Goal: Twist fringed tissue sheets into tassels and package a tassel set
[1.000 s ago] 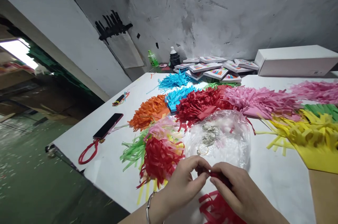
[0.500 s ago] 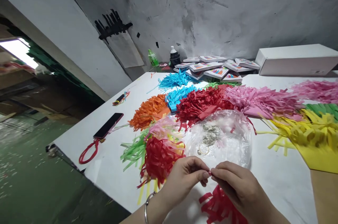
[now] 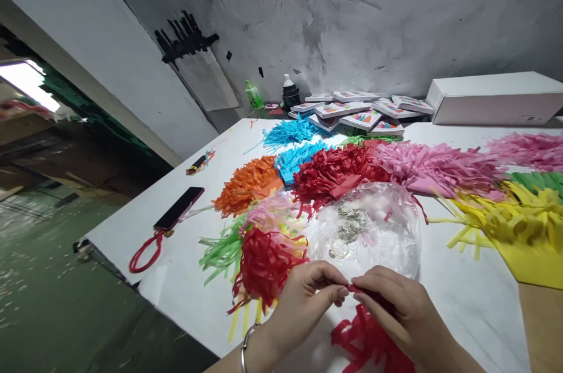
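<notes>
My left hand (image 3: 310, 297) and my right hand (image 3: 396, 305) meet at the front of the table, fingertips almost touching. Both pinch a short twisted piece of red tissue paper (image 3: 352, 288) between thumb and fingers. Below my right hand hangs or lies a red tissue tassel (image 3: 367, 338), partly covered by it; its link to the twisted piece is hidden. Just beyond my hands sits a clear plastic bag (image 3: 387, 244) with small metal pieces (image 3: 350, 225) and a thin ring (image 3: 339, 248) on it. Left of my left hand is a pile of finished-looking red tassels (image 3: 268, 267).
Fringed tissue bundles lie across the white table: orange (image 3: 248, 182), blue (image 3: 299, 162), dark red (image 3: 338, 173), pink (image 3: 440, 165) and yellow (image 3: 519, 220). A phone (image 3: 179, 209) is near the left edge. Flat boxes (image 3: 343, 109) and a long white box (image 3: 497, 100) stand by the wall.
My right hand has turned slightly, and more of the red twist shows between my fingers. The red tassel beneath has shifted a little. My left hand stays almost in place.
</notes>
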Tool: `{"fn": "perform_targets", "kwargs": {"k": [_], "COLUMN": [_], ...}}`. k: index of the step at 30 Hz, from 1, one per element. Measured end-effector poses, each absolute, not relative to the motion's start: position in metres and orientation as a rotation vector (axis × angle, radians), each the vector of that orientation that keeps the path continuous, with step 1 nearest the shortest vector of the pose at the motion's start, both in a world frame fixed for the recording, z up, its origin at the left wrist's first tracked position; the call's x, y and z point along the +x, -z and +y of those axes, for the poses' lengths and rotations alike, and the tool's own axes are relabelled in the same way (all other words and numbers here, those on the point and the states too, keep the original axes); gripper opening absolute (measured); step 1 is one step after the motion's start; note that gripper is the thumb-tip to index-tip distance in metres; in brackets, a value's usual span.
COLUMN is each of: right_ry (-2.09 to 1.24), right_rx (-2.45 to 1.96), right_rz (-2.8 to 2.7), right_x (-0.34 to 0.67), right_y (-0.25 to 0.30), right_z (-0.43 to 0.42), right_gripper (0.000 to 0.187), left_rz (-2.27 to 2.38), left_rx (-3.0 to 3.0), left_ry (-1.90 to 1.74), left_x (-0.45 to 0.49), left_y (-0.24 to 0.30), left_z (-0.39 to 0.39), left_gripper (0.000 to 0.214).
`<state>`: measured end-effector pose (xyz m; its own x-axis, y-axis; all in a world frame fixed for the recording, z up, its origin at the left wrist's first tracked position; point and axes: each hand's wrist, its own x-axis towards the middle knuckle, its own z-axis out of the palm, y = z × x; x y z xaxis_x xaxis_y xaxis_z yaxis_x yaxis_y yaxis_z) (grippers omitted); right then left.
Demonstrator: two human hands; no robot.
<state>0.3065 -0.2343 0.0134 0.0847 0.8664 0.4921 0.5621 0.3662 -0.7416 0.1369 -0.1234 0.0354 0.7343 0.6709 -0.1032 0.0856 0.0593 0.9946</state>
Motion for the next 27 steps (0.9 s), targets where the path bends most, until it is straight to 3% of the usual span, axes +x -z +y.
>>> {"fn": "perform_targets", "kwargs": {"k": [8, 14, 16, 21, 27], "right_ry": [-0.175, -0.647, -0.777, -0.761, -0.648], "right_rx": [-1.256, -1.405, -1.478, -1.509, -1.515], "right_rz": [-1.689, -1.501, -1.469, -1.528, -1.681], "right_x": [0.302, 0.304, 0.304, 0.299, 0.292], "right_y": [-0.008, -0.017, -0.019, -0.015, -0.009], "right_z": [-0.233, -0.231, -0.231, -0.233, -0.234], "right_gripper": [0.026, 0.008, 0.012, 0.017, 0.021], "left_rz": [0.689, 0.640, 0.599, 0.454, 0.493], "left_rx": [1.476, 1.747, 1.900, 2.092, 2.026], "left_ry": [-0.520, -0.549, -0.587, -0.648, -0.602], "left_x": [0.138, 0.134, 0.133, 0.126, 0.119], "left_y": [-0.030, -0.032, -0.031, -0.025, -0.018], "left_z": [-0.129, -0.128, -0.129, -0.130, -0.130], "left_gripper": [0.004, 0.005, 0.008, 0.023, 0.020]}}
